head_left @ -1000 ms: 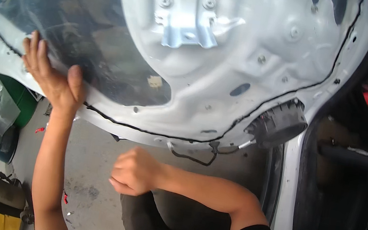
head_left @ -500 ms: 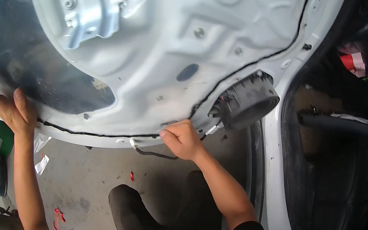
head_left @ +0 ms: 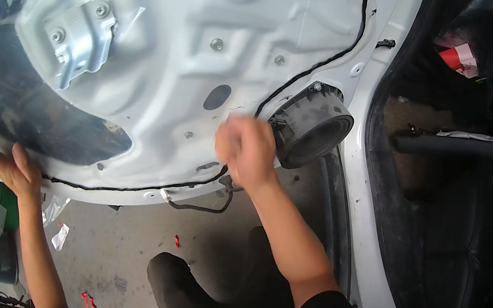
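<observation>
A pale, bare inner panel of a car door [head_left: 173,87] takes up the upper left. Along its edge runs a black sealant strip [head_left: 118,188]. My left hand [head_left: 9,167] lies with its fingers spread on the lower left border, below a clear-covered dark opening [head_left: 29,100]. My right hand [head_left: 247,151], partly smeared by motion, is curled into a fist in front of the strip, just left of the black door speaker [head_left: 312,129]. Nothing shows in the fist. Whether it touches the panel I cannot tell. The hand hides part of the strip.
A metal bracket [head_left: 89,42] is fixed on the panel's upper left. A short black cable [head_left: 199,209] hangs under the lower edge. Red scraps [head_left: 177,242] lie on the floor. The car's door frame [head_left: 368,238] and dark interior are at the right.
My right fist has risen from the lower edge up the panel towards the speaker. My left hand stays on the border. The view has shifted, so the door appears further left.
</observation>
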The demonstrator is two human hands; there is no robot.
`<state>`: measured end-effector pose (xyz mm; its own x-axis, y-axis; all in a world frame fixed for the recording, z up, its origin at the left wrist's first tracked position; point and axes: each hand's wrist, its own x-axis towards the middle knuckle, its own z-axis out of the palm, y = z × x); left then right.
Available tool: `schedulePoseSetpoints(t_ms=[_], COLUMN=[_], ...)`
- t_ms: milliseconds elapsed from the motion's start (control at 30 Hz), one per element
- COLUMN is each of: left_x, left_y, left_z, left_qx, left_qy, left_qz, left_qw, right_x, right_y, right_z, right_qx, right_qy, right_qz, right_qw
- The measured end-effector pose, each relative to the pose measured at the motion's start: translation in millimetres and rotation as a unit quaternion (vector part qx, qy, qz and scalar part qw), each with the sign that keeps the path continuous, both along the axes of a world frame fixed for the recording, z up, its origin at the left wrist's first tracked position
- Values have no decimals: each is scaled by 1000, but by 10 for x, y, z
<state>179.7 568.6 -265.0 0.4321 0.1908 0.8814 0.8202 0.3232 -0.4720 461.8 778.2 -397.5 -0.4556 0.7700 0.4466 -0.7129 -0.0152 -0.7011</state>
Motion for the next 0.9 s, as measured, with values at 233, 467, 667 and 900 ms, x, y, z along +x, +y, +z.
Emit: schedulePoseSetpoints(t_ms=[233, 467, 667, 900], left_x=[-23, -41, -32, 18], left_y=[4, 8, -6, 17], left_z=[-43, -59, -80, -61], left_qx=[9, 19, 20, 18], left_qy=[-27, -36, -46, -64], left_qz=[-12, -12, -16, -53], left_qw=[1000, 999, 999, 996], right_x=[162, 393, 678, 642], right_y=[-87, 35, 653, 617], right_z=[340, 633, 853, 797], right_qx=[-99, -127, -177, -93], right_qy=[104, 235, 272, 206], right_qz=[85, 113, 22, -28], right_qw=[986, 957, 946, 974])
